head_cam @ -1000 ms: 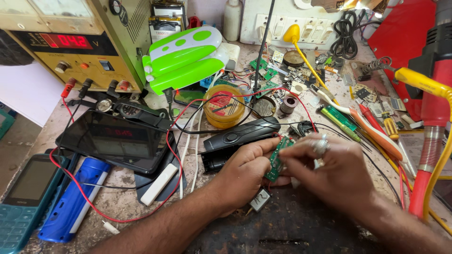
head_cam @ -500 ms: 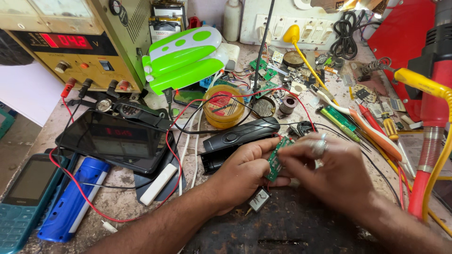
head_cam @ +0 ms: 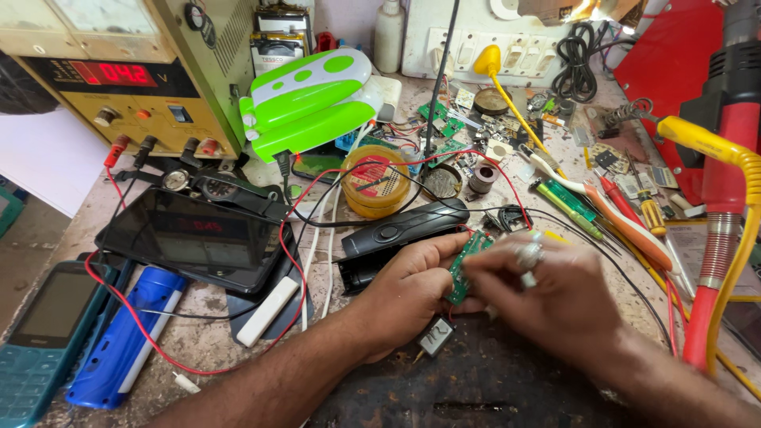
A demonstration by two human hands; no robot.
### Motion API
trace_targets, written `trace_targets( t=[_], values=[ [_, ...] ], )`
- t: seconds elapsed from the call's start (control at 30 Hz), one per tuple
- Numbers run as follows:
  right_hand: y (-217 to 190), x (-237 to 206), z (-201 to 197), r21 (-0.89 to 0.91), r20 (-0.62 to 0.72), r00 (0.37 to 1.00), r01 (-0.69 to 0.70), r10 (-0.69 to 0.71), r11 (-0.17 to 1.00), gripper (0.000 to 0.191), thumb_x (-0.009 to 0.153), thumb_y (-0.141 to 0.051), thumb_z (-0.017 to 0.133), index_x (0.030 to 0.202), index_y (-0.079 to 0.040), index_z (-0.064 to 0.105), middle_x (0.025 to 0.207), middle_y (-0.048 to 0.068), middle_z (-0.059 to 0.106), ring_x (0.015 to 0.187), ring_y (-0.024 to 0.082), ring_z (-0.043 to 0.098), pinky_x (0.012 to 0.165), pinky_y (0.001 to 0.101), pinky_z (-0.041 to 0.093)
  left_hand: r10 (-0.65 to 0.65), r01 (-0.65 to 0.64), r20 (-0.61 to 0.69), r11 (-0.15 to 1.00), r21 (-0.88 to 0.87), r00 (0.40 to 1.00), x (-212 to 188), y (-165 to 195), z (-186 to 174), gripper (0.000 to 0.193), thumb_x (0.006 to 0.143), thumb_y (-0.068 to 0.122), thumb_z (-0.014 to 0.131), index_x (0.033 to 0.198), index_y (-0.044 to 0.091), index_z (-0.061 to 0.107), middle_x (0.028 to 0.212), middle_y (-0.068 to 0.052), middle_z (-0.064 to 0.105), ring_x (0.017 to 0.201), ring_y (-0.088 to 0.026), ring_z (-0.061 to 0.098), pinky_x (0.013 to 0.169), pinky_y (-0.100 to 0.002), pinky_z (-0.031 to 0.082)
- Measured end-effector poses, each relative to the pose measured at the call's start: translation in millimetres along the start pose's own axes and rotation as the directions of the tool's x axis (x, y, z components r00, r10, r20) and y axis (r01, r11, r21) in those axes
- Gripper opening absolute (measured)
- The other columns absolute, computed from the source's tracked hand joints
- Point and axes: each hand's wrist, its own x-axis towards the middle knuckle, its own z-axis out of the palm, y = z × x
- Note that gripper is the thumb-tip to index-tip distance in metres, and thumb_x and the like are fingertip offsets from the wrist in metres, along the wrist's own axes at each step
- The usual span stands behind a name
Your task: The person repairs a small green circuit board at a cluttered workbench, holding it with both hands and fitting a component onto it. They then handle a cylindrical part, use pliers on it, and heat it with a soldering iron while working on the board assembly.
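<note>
Hardly shifted: both hands (head_cam: pixel 483 289) around green circuit board (head_cam: pixel 464 265).

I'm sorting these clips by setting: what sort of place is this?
Most likely an electronics repair bench. A bench power supply stands at the back, loose circuit boards and screwdrivers litter the worktop, and the left hand and right hand work on a small green circuit board.
</note>
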Motion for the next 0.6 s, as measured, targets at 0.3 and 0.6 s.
trace_targets(
  t=[0.3,0.6],
  values=[
    [-0.4,0.7,0.0,-0.045,-0.043,0.999,0.017,-0.019,0.999,0.007,0.078,-0.009,0.081,0.085,-0.008,0.080,0.074,0.004,0.077,0.059,0.009,0.071,0.055,0.0259,0.057,-0.007,0.008,-0.009,1.000,0.023,1.000,0.7,-1.6,0.0,0.049,0.093,0.002,0.043,0.140,0.002,0.055,0.126,-0.005,0.066,0.107,-0.011,0.066,0.094,-0.029,0.056],
    [4.5,-2.0,0.1,-0.034,-0.046,0.994,0.093,-0.095,0.995,0.010,0.080,-0.007,0.080,0.090,-0.007,0.079,0.079,0.003,0.077,0.062,0.009,0.069,0.056,0.0254,0.055,0.006,-0.005,-0.014,0.999,0.036,1.000,1.2,-3.6,-1.3,0.046,0.096,0.004,0.042,0.139,0.003,0.055,0.126,-0.005,0.067,0.108,-0.012,0.067,0.094,-0.030,0.056]
  ],
)
